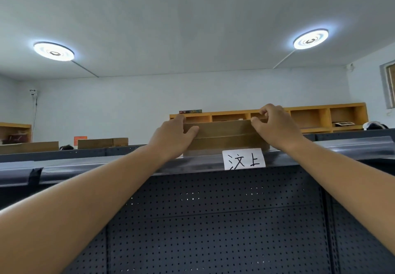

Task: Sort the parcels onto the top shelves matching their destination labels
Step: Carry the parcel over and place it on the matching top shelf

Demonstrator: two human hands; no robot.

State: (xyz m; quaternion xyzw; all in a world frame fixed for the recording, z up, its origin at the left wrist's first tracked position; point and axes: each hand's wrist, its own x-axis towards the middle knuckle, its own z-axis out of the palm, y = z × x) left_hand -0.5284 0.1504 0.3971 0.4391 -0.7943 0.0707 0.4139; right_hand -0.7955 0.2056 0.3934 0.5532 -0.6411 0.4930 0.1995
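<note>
A flat brown cardboard parcel (224, 136) rests on the dark top shelf (128, 164), directly above a white paper label (243, 159) with two handwritten characters. My left hand (171, 136) holds the parcel's left end, thumb on its front face. My right hand (275, 124) grips the right end, fingers curled over the top edge. Both arms reach upward from below. The parcel's underside and back are hidden.
Dark perforated back panel (213, 220) fills the space under the shelf. More brown boxes (102, 143) lie on the top shelf to the left. A wooden cubby unit (320, 117) stands along the far wall. Two round ceiling lamps shine overhead.
</note>
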